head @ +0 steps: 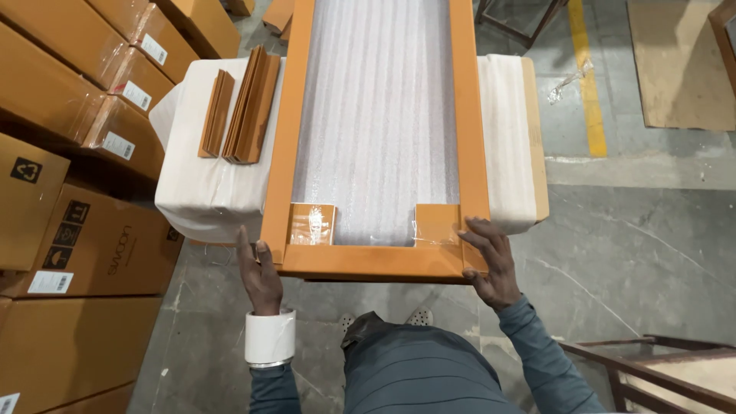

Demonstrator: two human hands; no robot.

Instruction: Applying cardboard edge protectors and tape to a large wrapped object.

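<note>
A long orange wooden frame [290, 130] lies lengthwise on a white-wrapped table [201, 184], with white foam sheet [379, 115] filling its middle. Two small orange blocks wrapped in clear film [312, 225] sit in its near corners. My left hand [259, 272] grips the frame's near left corner from below and the side. My right hand [488, 261] holds the near right corner, fingers spread over its top. A roll of white tape [270, 337] sits around my left wrist.
Two stacks of orange wooden strips [245, 103] lie on the table's left part. Brown cardboard boxes [84, 230] are piled along the left. A metal frame [652, 368] stands at lower right. A yellow floor line [589, 84] runs at upper right.
</note>
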